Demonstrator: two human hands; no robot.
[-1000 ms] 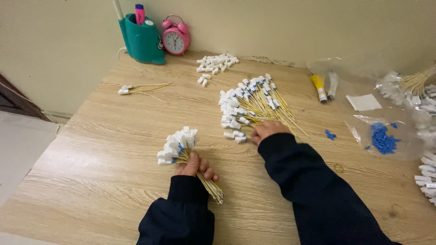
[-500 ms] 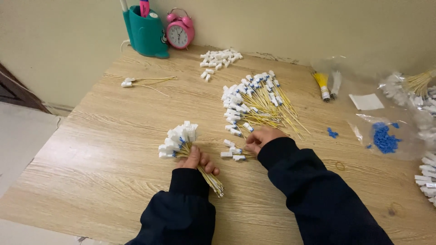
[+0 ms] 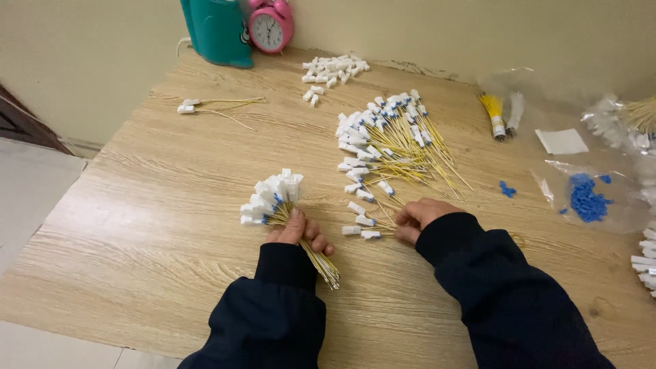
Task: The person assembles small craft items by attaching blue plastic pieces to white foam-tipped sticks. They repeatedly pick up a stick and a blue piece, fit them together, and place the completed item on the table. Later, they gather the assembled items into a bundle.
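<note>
Hands first: the left hand [image 3: 297,231] is closed around a bundle [image 3: 280,205] of thin yellow wires, white connector heads fanned above the knuckles and the wire tails [image 3: 321,263] sticking out below, toward the sleeve. The right hand [image 3: 418,217] lies on the surface [image 3: 164,205] just beside it, fingers curled and pinching at the tails of a few loose wires [image 3: 362,229] whose white heads point at the left hand; how many it has hold of cannot be told.

Judging by this, the step in hand is gathering: singles are picked from the surface and added to the bundle. The next move calls for lifting the pinched wires clear, turning their heads the same way as those in the bundle, and easing the left grip just enough to admit them without letting the rest slide.

Beyond the right hand lies the main pile [image 3: 389,140] of wires, heads mostly leftward. Farther out sit loose white connectors [image 3: 331,72], and well off beyond the left hand a stray pair of wires [image 3: 212,106]. Right of the right hand are blue bits in a clear bag [image 3: 588,198]. At the far edge stand a teal holder [image 3: 217,31] and a pink clock [image 3: 270,27].
</note>
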